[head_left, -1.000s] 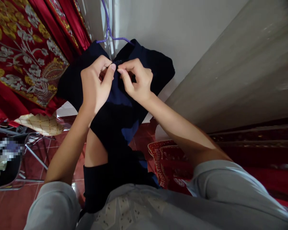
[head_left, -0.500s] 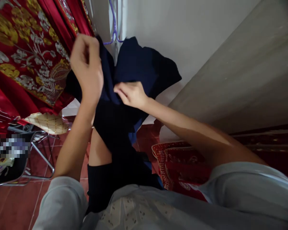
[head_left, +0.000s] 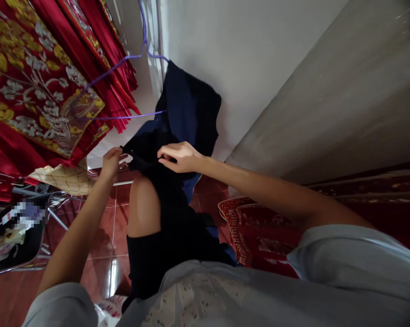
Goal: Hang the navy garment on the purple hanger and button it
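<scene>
A dark navy garment [head_left: 191, 102] hangs from one arm of a purple clothes hanger [head_left: 144, 27]; the hanger's other arm is bare. At its left edge, my left hand [head_left: 112, 162] pinches the cloth and holds it out to the side. My right hand [head_left: 179, 156] is closed on the garment's front near the middle, fingertips pressed together on the fabric. Dark cloth falls below both hands, in front of my legs, and blends with my dark shorts [head_left: 145, 254], so its lower end is hard to make out.
Red cloth with gold and silver embroidery [head_left: 44, 86] hangs at the left. Below it stands a black folding chair [head_left: 17, 259] with things on it. A pale wall [head_left: 259, 50] rises ahead, and a red patterned rug [head_left: 255, 236] lies at the right.
My left hand has come down and left with the garment's edge, baring the hanger's left arm and lower bar. My right hand has moved slightly lower, and the view has shifted.
</scene>
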`<state>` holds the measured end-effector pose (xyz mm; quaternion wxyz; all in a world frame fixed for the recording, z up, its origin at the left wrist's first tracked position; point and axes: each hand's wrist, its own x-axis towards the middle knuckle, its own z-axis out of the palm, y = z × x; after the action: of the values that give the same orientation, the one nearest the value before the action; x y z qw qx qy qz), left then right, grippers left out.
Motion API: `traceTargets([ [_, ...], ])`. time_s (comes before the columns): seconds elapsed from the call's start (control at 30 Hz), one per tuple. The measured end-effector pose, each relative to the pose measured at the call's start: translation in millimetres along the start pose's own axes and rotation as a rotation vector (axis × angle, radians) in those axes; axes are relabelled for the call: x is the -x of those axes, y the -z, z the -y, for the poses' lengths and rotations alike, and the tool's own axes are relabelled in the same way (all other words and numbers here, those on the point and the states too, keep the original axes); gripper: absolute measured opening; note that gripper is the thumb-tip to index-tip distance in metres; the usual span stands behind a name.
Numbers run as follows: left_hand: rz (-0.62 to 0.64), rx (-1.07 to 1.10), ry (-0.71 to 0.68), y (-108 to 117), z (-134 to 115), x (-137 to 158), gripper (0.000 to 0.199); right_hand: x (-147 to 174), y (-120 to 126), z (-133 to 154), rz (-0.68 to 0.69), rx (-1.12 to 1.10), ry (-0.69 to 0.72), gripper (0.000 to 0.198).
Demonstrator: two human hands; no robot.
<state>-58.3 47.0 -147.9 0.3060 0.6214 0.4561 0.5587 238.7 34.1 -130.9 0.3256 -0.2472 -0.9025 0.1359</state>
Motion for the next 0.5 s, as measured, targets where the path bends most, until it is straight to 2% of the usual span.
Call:
traceTargets([
  [0.07,0.045,0.011,0.006,-23,-17,12,0.05,-7,-3,1,-0.03,-0.066,-0.069,0.03],
  [0.13,0.099,0.024,-0.014,-44,-47,14,0.042,-15,-7,5,-0.034,-0.181,-0.132,0.051],
  [0.2,0.144,0.0,-0.068,-63,-79,11,0.035,-24,-12,12,-0.045,-0.34,-0.161,0.06],
  [0.23,0.153,-0.011,-0.103,-71,-94,8,0.034,-27,-14,17,-0.073,-0.423,-0.173,0.056],
  [0.3,0.159,-0.053,-0.228,-83,-115,3,0.034,-31,-10,28,-0.159,-0.568,-0.235,0.031],
  [0.37,0.196,-0.066,-0.316,-89,-121,0,0.041,-32,5,37,-0.194,-0.656,-0.346,0.012],
  [0.43,0.295,-0.047,-0.29,-91,-115,2,0.054,-33,29,40,-0.115,-0.674,-0.4,0.009],
  [0.5,0.299,-0.074,-0.2,-88,-100,9,0.064,-35,57,33,-0.055,-0.604,-0.347,0.008],
])
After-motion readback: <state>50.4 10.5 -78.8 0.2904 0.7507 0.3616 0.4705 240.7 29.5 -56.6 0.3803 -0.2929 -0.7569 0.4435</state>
